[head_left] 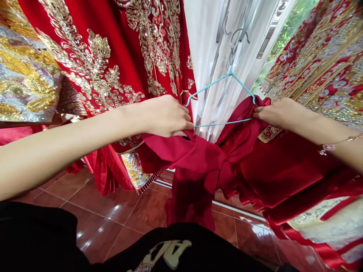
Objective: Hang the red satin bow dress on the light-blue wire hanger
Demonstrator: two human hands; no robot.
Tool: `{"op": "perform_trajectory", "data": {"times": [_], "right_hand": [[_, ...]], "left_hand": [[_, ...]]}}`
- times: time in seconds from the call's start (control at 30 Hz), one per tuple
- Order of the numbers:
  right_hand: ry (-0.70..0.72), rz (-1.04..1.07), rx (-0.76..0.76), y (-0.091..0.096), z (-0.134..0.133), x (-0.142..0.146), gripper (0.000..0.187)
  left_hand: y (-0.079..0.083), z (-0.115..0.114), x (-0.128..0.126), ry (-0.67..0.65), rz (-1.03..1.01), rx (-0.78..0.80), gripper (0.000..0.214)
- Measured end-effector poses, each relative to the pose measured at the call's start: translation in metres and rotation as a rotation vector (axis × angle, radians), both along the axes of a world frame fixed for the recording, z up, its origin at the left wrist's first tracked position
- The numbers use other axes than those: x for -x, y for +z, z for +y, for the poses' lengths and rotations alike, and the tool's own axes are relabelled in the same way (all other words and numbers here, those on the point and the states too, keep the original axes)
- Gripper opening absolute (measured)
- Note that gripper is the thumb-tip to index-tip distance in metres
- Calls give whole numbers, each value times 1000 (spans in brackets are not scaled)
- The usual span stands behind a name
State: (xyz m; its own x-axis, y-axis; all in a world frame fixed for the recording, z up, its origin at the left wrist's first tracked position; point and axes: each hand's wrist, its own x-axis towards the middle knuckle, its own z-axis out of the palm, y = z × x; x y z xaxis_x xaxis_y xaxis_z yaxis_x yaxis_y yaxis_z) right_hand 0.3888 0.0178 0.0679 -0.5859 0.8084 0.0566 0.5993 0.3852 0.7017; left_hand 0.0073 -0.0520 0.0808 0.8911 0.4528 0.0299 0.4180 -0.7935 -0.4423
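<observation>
A light blue wire hanger (210, 84) hangs in front of me by its metal hook. A plain dark red garment (198, 158) droops from it, its cloth gathered below the hanger's lower bar. At the hanger's left end, my left hand (170, 115) is closed on the garment's cloth, and the fingertips are partly hidden. My right hand (273, 113) pinches the same dark red cloth at the right shoulder of the hanger. A ring shows on one of its fingers, and a bracelet (329, 147) circles that wrist.
Red gowns with gold sequins (99, 56) hang close on the left. Another beaded red and gold costume (320, 56) hangs at the right. Behind the hanger stand a white curtain (201, 45) and a door frame. The floor is glossy red tile (113, 226).
</observation>
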Motion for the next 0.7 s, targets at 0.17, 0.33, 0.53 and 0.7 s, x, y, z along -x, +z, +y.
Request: {"op": "perform_trajectory", "data": {"times": [0.17, 0.33, 0.53, 0.7], "right_hand": [[-6, -151, -43, 0, -11, 2, 60], [96, -35, -115, -14, -14, -4, 43], [229, 22, -86, -16, -15, -18, 48], [229, -2, -87, -15, -23, -21, 50]], "left_hand": [[-2, -1, -2, 71, 63, -5, 23], [-6, 6, 1, 23, 17, 11, 19], [-6, 8, 4, -10, -69, 55, 19], [-6, 7, 2, 22, 17, -9, 19]]}}
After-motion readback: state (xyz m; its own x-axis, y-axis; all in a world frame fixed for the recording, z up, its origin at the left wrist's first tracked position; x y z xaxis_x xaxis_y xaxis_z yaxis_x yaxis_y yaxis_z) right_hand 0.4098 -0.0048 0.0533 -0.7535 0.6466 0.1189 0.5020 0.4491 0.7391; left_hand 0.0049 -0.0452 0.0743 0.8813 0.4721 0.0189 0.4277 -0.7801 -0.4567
